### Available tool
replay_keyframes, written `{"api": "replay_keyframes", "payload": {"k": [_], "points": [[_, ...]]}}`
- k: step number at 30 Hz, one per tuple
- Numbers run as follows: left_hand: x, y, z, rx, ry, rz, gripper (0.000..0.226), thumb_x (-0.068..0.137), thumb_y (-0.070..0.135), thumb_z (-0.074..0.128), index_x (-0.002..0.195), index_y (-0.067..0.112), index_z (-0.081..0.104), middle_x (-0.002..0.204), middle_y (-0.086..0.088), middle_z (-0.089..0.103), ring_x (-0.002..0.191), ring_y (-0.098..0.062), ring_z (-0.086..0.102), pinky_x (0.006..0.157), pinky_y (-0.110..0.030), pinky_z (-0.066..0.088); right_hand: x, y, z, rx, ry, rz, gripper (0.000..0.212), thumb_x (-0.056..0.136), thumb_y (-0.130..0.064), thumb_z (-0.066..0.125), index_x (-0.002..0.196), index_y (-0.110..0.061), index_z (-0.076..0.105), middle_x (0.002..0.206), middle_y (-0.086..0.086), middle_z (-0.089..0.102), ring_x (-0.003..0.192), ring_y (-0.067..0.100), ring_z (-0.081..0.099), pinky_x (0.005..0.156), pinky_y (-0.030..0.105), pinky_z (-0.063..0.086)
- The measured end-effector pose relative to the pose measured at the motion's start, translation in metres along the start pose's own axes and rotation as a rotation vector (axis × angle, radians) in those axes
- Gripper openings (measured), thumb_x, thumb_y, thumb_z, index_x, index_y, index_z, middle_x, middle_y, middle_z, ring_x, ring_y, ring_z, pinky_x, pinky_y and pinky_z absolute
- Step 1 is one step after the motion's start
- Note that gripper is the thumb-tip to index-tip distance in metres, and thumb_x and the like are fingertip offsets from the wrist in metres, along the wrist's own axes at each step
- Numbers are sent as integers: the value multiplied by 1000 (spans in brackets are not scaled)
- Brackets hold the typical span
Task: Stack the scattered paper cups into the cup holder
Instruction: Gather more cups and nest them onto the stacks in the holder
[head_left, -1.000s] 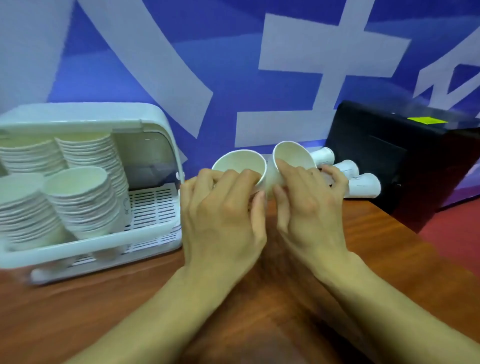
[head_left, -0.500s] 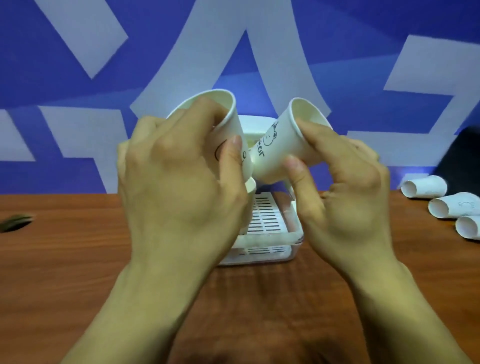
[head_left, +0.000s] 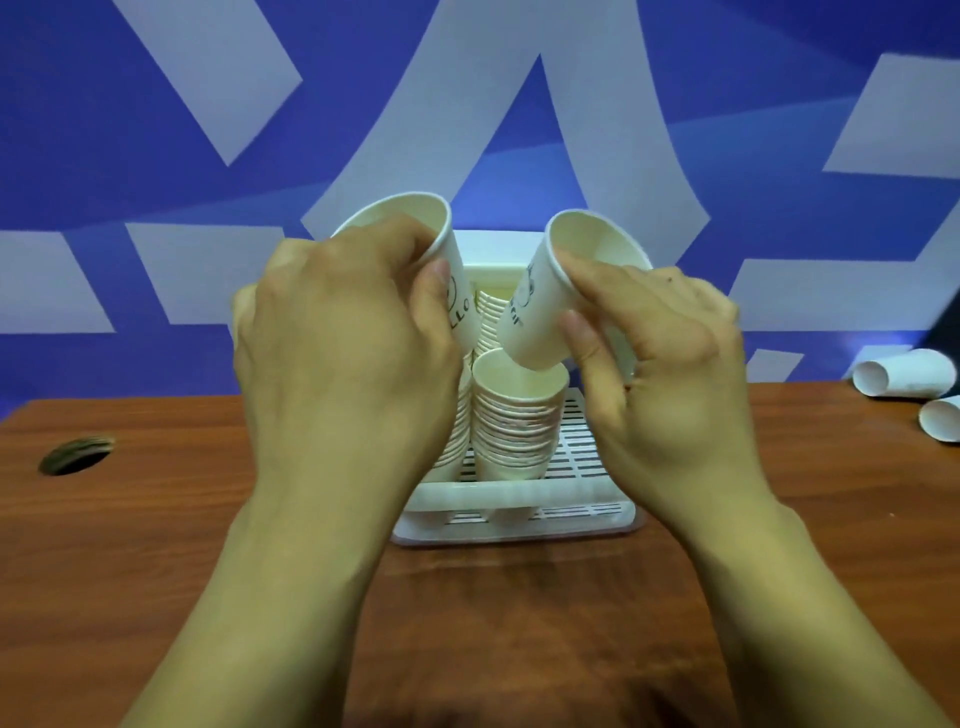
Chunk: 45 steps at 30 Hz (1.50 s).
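My left hand (head_left: 343, 358) grips a white paper cup (head_left: 415, 228), mouth tilted up and away. My right hand (head_left: 660, 364) pinches a second paper cup (head_left: 545, 306) between thumb and fingers; its base hangs just above the mouth of a tall stack of cups (head_left: 514, 421). That stack stands in the white slatted cup holder (head_left: 587, 512) on the table, directly behind my hands. A second stack shows partly behind my left hand, and more cups sit deeper in the holder.
Two loose paper cups (head_left: 904, 379) lie on their sides at the table's far right edge. A round cable hole (head_left: 75, 457) is in the wooden tabletop (head_left: 156, 519) at the left. A blue and white wall stands close behind.
Both hands have carried their cups from the right side of the table to above the holder. The right cup has come down onto the front stack's mouth, and the two cups have moved apart.
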<state>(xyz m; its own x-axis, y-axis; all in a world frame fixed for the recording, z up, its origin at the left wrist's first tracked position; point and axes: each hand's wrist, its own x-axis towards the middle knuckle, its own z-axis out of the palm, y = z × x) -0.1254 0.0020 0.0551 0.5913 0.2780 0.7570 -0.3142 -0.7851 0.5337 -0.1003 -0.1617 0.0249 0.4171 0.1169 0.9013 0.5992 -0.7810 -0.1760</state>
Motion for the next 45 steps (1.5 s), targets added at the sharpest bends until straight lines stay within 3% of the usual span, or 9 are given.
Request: {"api": "replay_keyframes", "payload": {"k": [4, 8, 13, 18, 22, 25, 36, 39, 45], "points": [[0, -5, 0, 50, -28, 10, 14, 93, 31, 54, 98, 26, 65, 80, -2, 64, 85, -34, 51, 79, -43, 41, -11, 0, 15, -48, -234, 61, 35, 91, -18, 57, 122, -29, 65, 92, -8, 67, 94, 23, 58, 99, 48, 27], [1, -6, 1, 44, -24, 10, 18, 94, 32, 49, 101, 28, 65, 84, -4, 67, 89, -36, 54, 82, -48, 45, -29, 2, 32, -173, -537, 71, 36, 97, -36, 40, 130, -34, 55, 96, -10, 59, 101, 22, 51, 100, 50, 28], [3, -11, 5, 179, -41, 73, 20, 94, 35, 42, 97, 27, 61, 74, 2, 57, 79, -29, 43, 74, -39, 32, -36, 7, 37, -237, -583, 53, 48, 90, -53, 45, 135, -34, 44, 100, -8, 51, 102, 21, 47, 98, 47, 30], [-8, -20, 18, 469, -373, 161, 16, 96, 33, 44, 83, 26, 51, 63, 5, 40, 75, -24, 35, 70, -34, 16, -37, 8, 38, -232, -573, 73, 51, 88, -50, 53, 136, -36, 44, 104, -8, 50, 103, 20, 44, 93, 43, 29], [-13, -25, 29, 553, -784, 110, 29, 98, 56, 26, 86, 31, 30, 83, 8, 44, 90, -20, 37, 80, -40, 34, -38, 8, 38, -226, -566, 89, 52, 87, -46, 56, 136, -35, 45, 107, -7, 50, 105, 20, 44, 92, 43, 31], [-14, -27, 28, 554, -915, 64, 32, 93, 65, 28, 103, 34, 31, 108, 6, 43, 114, -21, 36, 91, -48, 40, -39, 8, 40, -254, -574, 83, 54, 87, -44, 57, 138, -35, 42, 110, -6, 49, 105, 19, 41, 92, 42, 31], [-14, -28, 30, 548, -925, 68, 38, 93, 59, 39, 116, 29, 37, 118, 2, 47, 119, -23, 36, 91, -48, 44, -42, 7, 40, -257, -567, 76, 58, 86, -46, 57, 140, -33, 40, 111, -4, 45, 104, 21, 40, 87, 41, 34], [-14, -23, 32, 482, -786, 6, 35, 90, 61, 41, 104, 29, 45, 115, 0, 56, 113, -25, 46, 85, -45, 44, -42, 7, 40, -202, -593, 64, 64, 83, -43, 60, 142, -33, 36, 119, -5, 42, 113, 21, 38, 95, 43, 32], [-13, -12, 29, 332, -438, -35, 39, 83, 62, 48, 111, 36, 53, 112, 8, 62, 104, -26, 57, 83, -45, 44, -33, 8, 21, -133, -546, 38, 78, 81, -45, 67, 148, -33, 27, 143, -4, 32, 139, 23, 21, 111, 48, 21]]}}
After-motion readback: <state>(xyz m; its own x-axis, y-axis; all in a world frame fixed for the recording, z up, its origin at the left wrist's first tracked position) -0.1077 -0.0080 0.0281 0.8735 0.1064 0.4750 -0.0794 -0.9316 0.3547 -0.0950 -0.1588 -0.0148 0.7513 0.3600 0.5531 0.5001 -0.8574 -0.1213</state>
